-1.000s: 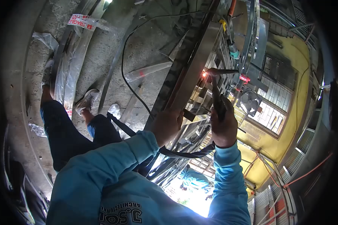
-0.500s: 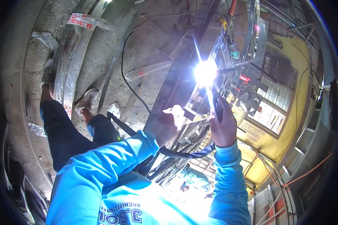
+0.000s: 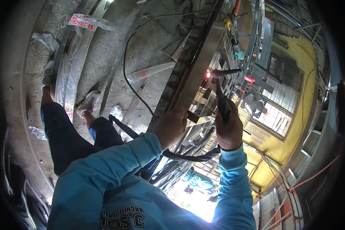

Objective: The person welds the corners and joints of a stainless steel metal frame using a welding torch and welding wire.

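Note:
In my right hand point(image 3: 228, 124) is a black TIG welding torch point(image 3: 220, 97), my fingers wrapped round its handle. The torch head, with its long back cap pointing right, sits at the side of a flat metal tube point(image 3: 203, 57). A small spot on the tube's edge glows red-orange point(image 3: 208, 74) at the torch tip. My left hand point(image 3: 170, 128) is closed over the near part of the same tube; its fingertips are partly hidden. A dark short metal piece point(image 3: 193, 117) sticks out beside those fingers. The thick black torch cable point(image 3: 191, 157) loops below both hands.
Plastic-wrapped metal lengths point(image 3: 74, 65) lie on the concrete floor at left, near a person's shoe point(image 3: 89, 102). A thin black cable point(image 3: 125, 65) crosses the floor. A teal-ended power tool point(image 3: 238, 51) and a fan point(image 3: 254, 102) are at right. Another person point(image 3: 199, 182) appears beyond the metal frames.
The bright white welding arc has gone out, leaving a red glow at the spot. The scene is darker. My right hand and the torch have shifted only slightly; my left hand stays in place.

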`<control>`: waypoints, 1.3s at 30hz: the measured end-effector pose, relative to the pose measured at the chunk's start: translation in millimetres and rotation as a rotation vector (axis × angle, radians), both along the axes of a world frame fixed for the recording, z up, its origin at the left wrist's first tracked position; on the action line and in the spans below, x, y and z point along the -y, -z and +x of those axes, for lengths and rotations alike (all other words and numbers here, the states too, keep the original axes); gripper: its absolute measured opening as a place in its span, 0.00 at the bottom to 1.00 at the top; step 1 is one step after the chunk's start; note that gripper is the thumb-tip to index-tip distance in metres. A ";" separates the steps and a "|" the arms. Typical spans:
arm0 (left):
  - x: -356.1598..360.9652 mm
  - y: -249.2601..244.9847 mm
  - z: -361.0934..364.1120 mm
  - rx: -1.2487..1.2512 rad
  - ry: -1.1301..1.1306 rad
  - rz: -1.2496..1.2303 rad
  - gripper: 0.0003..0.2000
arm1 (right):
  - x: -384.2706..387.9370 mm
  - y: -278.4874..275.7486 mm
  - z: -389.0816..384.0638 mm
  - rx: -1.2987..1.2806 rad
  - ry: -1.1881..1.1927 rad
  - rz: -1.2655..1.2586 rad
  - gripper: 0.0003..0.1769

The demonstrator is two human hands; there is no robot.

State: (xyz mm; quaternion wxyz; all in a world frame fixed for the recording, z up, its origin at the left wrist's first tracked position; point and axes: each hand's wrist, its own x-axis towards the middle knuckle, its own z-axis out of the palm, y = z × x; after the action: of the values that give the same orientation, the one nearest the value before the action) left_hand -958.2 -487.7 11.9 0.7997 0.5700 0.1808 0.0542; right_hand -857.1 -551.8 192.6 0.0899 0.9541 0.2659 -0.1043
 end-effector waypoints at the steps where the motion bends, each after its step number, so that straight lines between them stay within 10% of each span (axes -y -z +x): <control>1: -0.2 0.6 0.4 0.013 -0.006 -0.004 0.07 | -1.5 -0.3 -0.4 -0.004 0.021 -0.016 0.29; 39: -9.4 1.9 1.4 0.073 -0.005 0.026 0.08 | -4.1 1.6 1.4 0.006 -0.026 0.000 0.27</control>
State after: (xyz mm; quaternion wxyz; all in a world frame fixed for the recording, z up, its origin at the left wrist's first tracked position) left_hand -956.7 -478.4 10.0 0.7981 0.5776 0.1522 0.0790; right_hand -855.7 -547.7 190.9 0.0921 0.9510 0.2778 -0.1002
